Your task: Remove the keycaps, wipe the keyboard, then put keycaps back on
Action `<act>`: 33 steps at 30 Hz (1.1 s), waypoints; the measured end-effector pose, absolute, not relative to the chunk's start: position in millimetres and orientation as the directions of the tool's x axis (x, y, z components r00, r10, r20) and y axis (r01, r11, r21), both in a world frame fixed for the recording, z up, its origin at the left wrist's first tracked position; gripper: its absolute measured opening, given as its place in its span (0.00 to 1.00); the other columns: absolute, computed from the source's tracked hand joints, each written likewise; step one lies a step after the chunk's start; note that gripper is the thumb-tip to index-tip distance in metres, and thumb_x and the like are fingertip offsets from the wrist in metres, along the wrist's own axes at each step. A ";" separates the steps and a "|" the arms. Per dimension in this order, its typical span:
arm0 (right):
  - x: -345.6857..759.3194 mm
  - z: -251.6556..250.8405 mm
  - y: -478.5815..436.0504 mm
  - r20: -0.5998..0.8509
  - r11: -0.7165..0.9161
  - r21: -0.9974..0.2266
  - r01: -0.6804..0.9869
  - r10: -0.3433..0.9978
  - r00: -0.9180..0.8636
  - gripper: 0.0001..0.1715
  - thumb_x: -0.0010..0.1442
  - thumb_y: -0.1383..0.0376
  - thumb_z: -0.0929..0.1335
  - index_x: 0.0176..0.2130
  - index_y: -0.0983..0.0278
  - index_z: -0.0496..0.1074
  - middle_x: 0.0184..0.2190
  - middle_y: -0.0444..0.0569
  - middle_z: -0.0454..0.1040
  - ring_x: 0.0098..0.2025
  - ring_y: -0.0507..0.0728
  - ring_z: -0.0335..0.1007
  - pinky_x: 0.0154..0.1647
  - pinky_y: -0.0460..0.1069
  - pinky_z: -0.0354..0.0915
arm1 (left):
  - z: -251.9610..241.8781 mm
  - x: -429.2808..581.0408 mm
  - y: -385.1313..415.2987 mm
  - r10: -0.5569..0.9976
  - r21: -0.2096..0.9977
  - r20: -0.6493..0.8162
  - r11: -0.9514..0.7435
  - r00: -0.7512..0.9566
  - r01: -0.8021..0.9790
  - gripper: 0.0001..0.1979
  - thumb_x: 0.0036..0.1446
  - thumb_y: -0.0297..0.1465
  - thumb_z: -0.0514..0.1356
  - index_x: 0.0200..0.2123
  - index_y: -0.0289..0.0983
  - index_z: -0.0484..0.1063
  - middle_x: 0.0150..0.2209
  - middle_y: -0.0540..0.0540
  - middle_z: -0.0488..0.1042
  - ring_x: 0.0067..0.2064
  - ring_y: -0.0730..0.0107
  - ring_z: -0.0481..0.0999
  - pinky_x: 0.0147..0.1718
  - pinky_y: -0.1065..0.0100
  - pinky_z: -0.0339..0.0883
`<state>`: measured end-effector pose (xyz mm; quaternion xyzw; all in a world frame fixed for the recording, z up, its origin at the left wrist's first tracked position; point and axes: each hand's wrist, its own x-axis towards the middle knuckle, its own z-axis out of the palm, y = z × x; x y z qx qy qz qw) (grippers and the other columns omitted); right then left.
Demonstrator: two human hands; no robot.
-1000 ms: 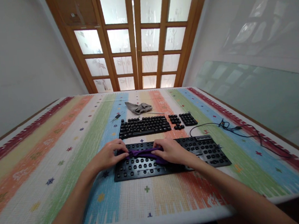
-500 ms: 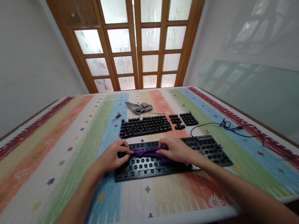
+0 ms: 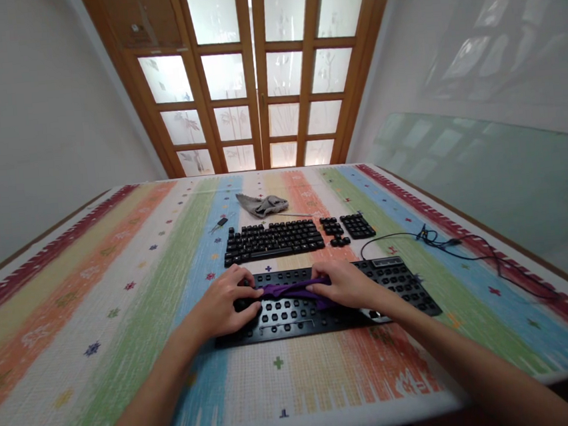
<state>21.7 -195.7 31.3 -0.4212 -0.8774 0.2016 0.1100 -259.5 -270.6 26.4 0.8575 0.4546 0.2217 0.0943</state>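
My left grip (image 3: 225, 302) and right grip (image 3: 348, 284) pinch purple cloth (image 3: 289, 291), keyboard base (image 3: 295, 326) beneath, toward front edge of desk (image 3: 261, 392)

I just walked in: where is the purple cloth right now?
In the head view, the purple cloth is just below centre, held by the left hand and right hand over the keyboard base, on the near side of the keycaps.

I see my bare left forearm (image 3: 169, 375) angling in from the lower left and my bare right forearm (image 3: 447, 338) from the lower right. My left hand (image 3: 229, 302) arches, thumb (image 3: 251, 310) and index finger (image 3: 250, 292) nearly meeting; my right hand (image 3: 348, 283) bends into a similar pinch, though from here its tucked fingertips are hard to make out.
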 end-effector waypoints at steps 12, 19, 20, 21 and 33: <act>38.7 35.6 -195.8 -0.004 0.528 -0.510 0.679 0.787 -0.616 0.07 0.58 0.65 0.70 0.30 0.66 0.73 0.26 0.46 0.75 0.27 0.52 0.66 0.30 0.46 0.54 | 28.9 -237.5 -271.6 0.800 0.295 0.334 -0.590 0.498 0.751 0.11 0.60 0.38 0.60 0.39 0.40 0.80 0.40 0.43 0.72 0.43 0.60 0.69 0.47 0.55 0.67; 48.8 34.3 -191.3 0.019 0.563 -0.481 0.671 0.773 -0.635 0.10 0.59 0.62 0.70 0.29 0.65 0.72 0.25 0.45 0.73 0.27 0.52 0.63 0.29 0.46 0.53 | 30.6 -233.0 -269.6 0.794 0.261 0.317 -0.600 0.520 0.756 0.12 0.60 0.39 0.60 0.37 0.38 0.80 0.40 0.42 0.72 0.42 0.60 0.69 0.46 0.56 0.67; 49.8 34.2 -190.7 0.017 0.566 -0.480 0.670 0.770 -0.638 0.09 0.59 0.63 0.70 0.29 0.65 0.72 0.25 0.45 0.73 0.27 0.52 0.64 0.29 0.46 0.53 | 31.0 -232.5 -269.8 0.793 0.260 0.313 -0.601 0.522 0.756 0.12 0.60 0.39 0.60 0.37 0.38 0.80 0.40 0.42 0.72 0.42 0.60 0.69 0.46 0.57 0.67; 50.6 34.2 -190.2 0.016 0.571 -0.481 0.665 0.764 -0.645 0.09 0.59 0.63 0.70 0.30 0.65 0.72 0.26 0.45 0.73 0.27 0.52 0.64 0.30 0.46 0.53 | 31.5 -232.0 -270.0 0.793 0.257 0.310 -0.600 0.524 0.757 0.12 0.60 0.39 0.60 0.37 0.38 0.79 0.39 0.42 0.73 0.42 0.60 0.69 0.46 0.57 0.67; 69.5 39.3 -187.4 -0.014 0.664 -0.372 0.649 0.694 -0.719 0.20 0.65 0.54 0.66 0.29 0.65 0.74 0.26 0.49 0.75 0.28 0.54 0.67 0.30 0.47 0.53 | 33.4 -227.2 -270.9 0.795 0.224 0.292 -0.598 0.532 0.770 0.12 0.62 0.38 0.58 0.36 0.36 0.78 0.39 0.41 0.73 0.42 0.60 0.70 0.45 0.58 0.67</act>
